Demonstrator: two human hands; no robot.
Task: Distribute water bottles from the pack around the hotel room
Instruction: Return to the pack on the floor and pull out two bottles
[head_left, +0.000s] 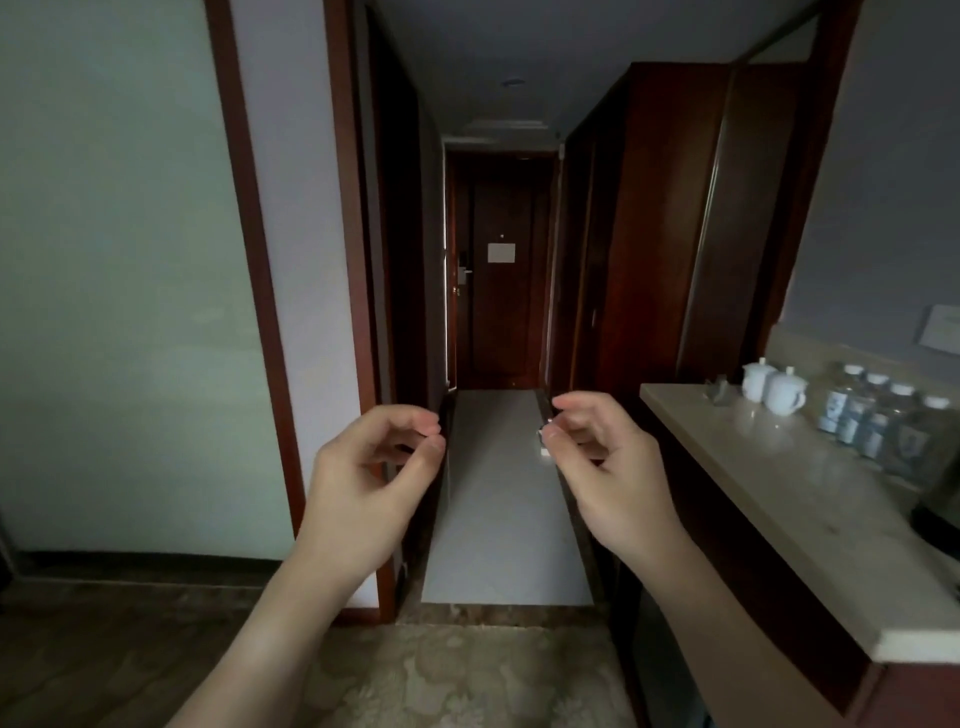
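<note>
- Dim hotel entry hall ran ahead to a dark wooden door.
- Clear plastic water bottles stood grouped on the beige stone table at right, beside white lidded cups, apparently staged for guests.
- Left hand and right hand hovered empty, fingers loosely curled, narrow.

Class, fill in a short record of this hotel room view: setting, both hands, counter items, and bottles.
Setting: hallway leading to a closed door
Left hand: raised, fingers curled, holding nothing
Right hand: raised, fingers curled, holding nothing
Counter: on the right, stone top
Cups: two white, lidded
Water bottles: grouped on counter, beside cups
</note>
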